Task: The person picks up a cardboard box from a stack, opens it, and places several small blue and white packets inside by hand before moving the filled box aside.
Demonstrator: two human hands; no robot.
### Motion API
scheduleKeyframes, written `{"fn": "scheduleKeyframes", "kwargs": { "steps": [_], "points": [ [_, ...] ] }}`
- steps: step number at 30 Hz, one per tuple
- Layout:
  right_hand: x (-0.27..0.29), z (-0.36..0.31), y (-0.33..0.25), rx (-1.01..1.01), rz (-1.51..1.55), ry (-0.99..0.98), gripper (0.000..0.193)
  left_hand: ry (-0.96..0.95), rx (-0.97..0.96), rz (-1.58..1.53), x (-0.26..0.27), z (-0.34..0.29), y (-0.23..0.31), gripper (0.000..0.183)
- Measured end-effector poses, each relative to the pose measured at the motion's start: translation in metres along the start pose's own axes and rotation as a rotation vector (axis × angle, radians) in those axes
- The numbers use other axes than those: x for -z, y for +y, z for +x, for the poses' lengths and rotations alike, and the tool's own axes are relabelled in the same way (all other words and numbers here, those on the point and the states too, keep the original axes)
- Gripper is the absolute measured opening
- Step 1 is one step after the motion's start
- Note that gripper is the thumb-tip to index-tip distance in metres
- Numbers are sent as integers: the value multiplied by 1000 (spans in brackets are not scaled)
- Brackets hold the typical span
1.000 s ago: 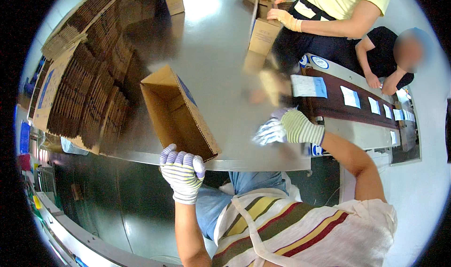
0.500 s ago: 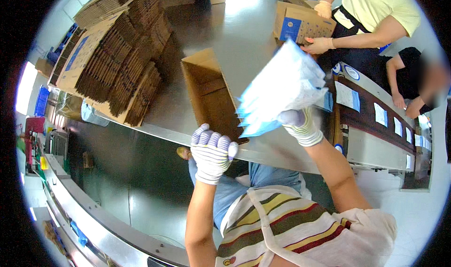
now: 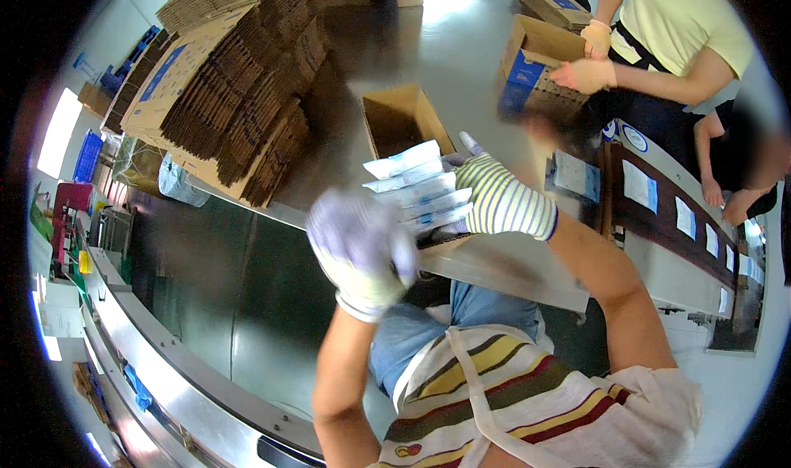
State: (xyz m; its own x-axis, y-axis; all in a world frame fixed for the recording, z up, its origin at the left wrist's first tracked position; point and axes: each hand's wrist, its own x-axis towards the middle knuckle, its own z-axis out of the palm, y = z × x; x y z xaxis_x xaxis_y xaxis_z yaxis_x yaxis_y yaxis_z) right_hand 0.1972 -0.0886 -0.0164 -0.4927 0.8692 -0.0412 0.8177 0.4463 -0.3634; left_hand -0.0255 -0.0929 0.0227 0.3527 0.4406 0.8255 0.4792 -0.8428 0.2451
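An open cardboard box (image 3: 404, 114) stands on the metal table in front of me. My right hand (image 3: 507, 196), in a striped knit glove, is closed on a stack of flat white-and-blue packets (image 3: 424, 189). The stack fans out in several layers, its ends over the near part of the box opening. How deep the packets sit in the box is hidden. Left of the stack, close to the box's near end, is my left hand (image 3: 362, 250), also gloved. Motion blurs its fingers, so their pose and any contact cannot be made out.
Flattened cardboard boxes (image 3: 222, 97) are piled on the metal table (image 3: 461, 48) at left. Toward the right, a brown conveyor belt (image 3: 633, 231) carries spaced packets, with another packet (image 3: 577, 177) by its end. A co-worker in orange gloves handles a box (image 3: 519, 72); another person is beyond.
The packets in my right hand have come down and left, from beside the box to over its opening. My left hand has moved off the box's near edge toward me. The co-worker's box now shows its open top.
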Motion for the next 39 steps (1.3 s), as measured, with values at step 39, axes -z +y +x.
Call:
{"fn": "scheduleKeyframes", "kwargs": {
  "steps": [39],
  "points": [
    [31, -118, 55, -148, -89, 533, 45, -1252, 80, 96, -84, 32, -7, 38]
  ]
}}
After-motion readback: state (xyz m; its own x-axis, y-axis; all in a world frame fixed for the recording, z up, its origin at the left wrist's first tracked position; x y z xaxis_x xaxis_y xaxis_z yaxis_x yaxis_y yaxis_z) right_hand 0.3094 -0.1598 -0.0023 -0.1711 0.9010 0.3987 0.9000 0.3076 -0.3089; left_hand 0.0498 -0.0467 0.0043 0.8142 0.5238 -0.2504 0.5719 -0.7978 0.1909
